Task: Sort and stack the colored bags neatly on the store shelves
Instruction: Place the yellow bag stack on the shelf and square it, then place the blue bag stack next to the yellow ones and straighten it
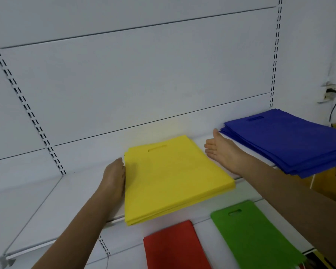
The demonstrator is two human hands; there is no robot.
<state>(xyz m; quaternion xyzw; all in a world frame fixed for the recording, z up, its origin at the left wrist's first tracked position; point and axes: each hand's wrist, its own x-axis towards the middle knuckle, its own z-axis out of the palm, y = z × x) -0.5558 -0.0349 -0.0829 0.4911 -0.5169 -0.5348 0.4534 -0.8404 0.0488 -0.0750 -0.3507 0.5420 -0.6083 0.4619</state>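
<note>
A stack of yellow bags (175,179) lies flat on the upper white shelf (66,199), its front corner past the shelf edge. My left hand (113,179) presses its fingers against the stack's left edge. My right hand (224,152) is held flat and open, palm facing left, just right of the stack and apart from it. A stack of blue bags (291,140) sits at the right of the same shelf, overhanging the front. On the lower shelf lie red bags (173,247) and green bags (254,235).
The white back panel (144,74) rises behind the shelf with slotted uprights at left and right. A wall socket with a black cable (332,94) is at the far right. Brown cardboard (330,181) shows below the blue stack.
</note>
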